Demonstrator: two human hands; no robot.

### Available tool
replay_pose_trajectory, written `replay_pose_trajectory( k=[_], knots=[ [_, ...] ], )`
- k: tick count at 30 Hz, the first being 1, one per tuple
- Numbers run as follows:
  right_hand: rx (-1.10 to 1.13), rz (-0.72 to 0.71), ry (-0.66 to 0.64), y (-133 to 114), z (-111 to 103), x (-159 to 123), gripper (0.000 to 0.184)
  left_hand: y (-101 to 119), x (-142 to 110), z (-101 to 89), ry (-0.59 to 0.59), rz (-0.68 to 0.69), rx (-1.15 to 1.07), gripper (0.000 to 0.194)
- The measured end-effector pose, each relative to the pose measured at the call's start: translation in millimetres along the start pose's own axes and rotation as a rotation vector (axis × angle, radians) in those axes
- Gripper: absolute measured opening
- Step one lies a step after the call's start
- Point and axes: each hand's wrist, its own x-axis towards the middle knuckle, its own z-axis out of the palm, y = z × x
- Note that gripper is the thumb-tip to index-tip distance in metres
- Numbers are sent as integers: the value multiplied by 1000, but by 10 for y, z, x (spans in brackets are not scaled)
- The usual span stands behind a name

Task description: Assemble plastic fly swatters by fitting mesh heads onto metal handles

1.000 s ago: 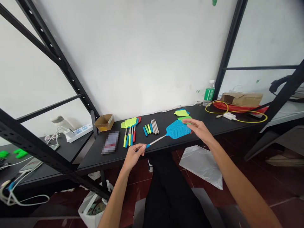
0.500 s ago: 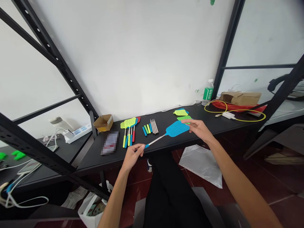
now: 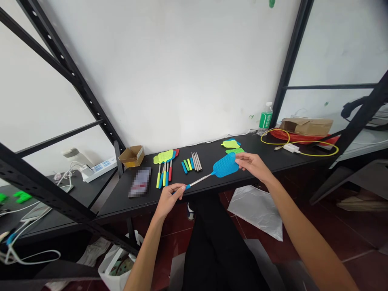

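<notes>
My left hand (image 3: 169, 198) pinches the blue handle end of a blue fly swatter (image 3: 224, 167) just above the front edge of the black table (image 3: 273, 159). A thin metal rod runs from that handle up to the blue mesh head. My right hand (image 3: 251, 163) grips the far right edge of the mesh head, fingers curled round it. Loose green and yellow swatter heads (image 3: 232, 144) lie just behind my right hand.
Several finished swatters (image 3: 165, 165) lie left of centre, with loose coloured grips and metal rods (image 3: 191, 162) beside them. A small cardboard box (image 3: 131, 156), a green-labelled bottle (image 3: 265, 119), a yellow cable (image 3: 303, 143) and black rack posts surround the table.
The blue swatter head has shifted a little left and tilted, and my right hand has closed onto its edge. My left hand has stayed on the handle.
</notes>
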Motion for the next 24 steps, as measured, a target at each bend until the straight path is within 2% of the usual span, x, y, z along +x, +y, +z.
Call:
replay_pose_trajectory(
  k=[12,17,24],
  knots=[
    [18,30,-53,-119,15,-48,44,-6,16,8,0,-11,-12,34],
    [43,-3,-65,-161,15,-59,47,-13,8,-2,-4,-12,-15,35],
    [-8,-44,-134,-122,-12,-46,37,-13,10,-11,-12,-19,-14,37]
  ],
)
